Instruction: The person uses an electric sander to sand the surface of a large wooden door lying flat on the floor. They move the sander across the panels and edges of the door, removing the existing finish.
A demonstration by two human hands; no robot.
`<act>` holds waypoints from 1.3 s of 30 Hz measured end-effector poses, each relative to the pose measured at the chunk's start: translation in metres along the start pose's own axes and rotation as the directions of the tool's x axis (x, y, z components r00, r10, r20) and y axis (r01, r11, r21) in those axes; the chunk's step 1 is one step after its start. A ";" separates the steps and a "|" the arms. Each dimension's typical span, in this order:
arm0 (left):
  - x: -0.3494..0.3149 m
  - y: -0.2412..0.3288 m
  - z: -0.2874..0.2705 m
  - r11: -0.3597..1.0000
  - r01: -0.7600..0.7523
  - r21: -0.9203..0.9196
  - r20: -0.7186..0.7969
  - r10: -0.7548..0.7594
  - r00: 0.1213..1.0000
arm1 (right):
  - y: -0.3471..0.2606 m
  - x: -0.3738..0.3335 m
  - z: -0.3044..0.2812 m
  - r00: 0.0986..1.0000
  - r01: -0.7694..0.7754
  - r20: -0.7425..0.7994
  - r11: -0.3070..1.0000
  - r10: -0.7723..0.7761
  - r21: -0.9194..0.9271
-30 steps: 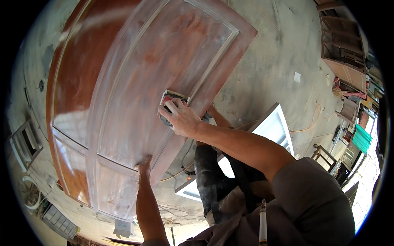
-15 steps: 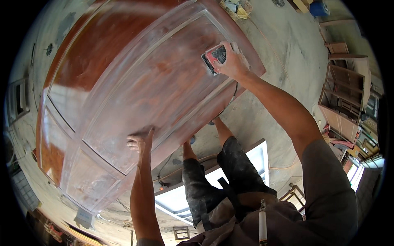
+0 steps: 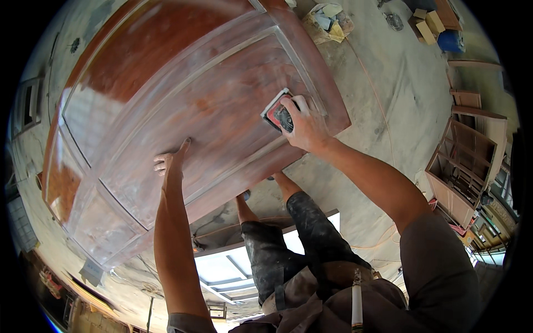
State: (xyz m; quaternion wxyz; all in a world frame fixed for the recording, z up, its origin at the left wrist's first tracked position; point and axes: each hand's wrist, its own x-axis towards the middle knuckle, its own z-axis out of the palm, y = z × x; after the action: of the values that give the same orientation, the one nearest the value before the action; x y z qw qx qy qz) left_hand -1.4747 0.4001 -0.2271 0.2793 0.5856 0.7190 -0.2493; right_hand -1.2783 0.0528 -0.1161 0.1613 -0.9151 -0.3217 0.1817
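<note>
A large reddish-brown panelled wooden door (image 3: 222,125) lies flat before me, its near part dulled by whitish dust and its far left part glossy. My right hand (image 3: 308,127) is closed over the top of a red and black electric sander (image 3: 276,114). The sander's square pad sits on the recessed panel near the right end, beside the grey moulding groove. Farther left, my left hand (image 3: 173,159) rests on the dusty panel with thumb stretched out and fingers apart, holding nothing. Its palm is hidden from view.
A thin cord (image 3: 380,100) runs over the concrete floor (image 3: 363,127) to the right. Sheets of sandpaper (image 3: 330,23) lie at the far end. Wooden cabinet frames (image 3: 463,155) stand on the right. Below my legs is a white framed panel (image 3: 230,269); a cigarette (image 3: 356,302) juts up nearby.
My right hand has drawn the sander nearer and slightly left, turning it on the panel. My left hand still lies on the door. The whole view has shifted somewhat.
</note>
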 end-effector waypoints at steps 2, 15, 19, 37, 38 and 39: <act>-0.003 0.013 -0.003 0.997 0.052 -0.054 0.015 -0.052 0.999 | 0.007 0.000 0.000 1.000 0.013 0.011 1.000 -0.013 -0.016; -0.014 0.032 -0.013 0.988 0.128 -0.087 0.040 -0.124 0.991 | 0.013 0.169 -0.038 0.985 -0.133 -0.123 0.989 0.123 -0.071; -0.022 0.036 -0.018 0.986 0.161 -0.052 0.049 -0.158 0.986 | -0.026 0.176 -0.017 0.991 -0.036 -0.133 0.996 0.025 -0.081; -0.029 0.040 -0.026 0.988 0.141 -0.054 0.132 -0.133 0.982 | 0.037 0.193 -0.047 0.985 0.123 -0.119 0.992 -0.125 -0.031; -0.032 0.041 -0.025 0.990 0.135 -0.048 0.138 -0.127 0.982 | 0.040 0.195 -0.046 0.986 0.120 -0.113 0.992 -0.124 -0.041; -0.033 0.040 -0.028 0.990 0.132 -0.044 0.137 -0.125 0.983 | 0.032 0.196 -0.045 0.987 0.118 -0.104 0.992 -0.122 -0.038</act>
State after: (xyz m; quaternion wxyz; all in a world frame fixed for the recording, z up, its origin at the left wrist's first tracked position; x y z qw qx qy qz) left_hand -1.4332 0.4039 -0.1858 0.3258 0.5122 0.7413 -0.2863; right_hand -1.0994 0.1474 -0.1346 0.1744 -0.9050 -0.3699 0.1175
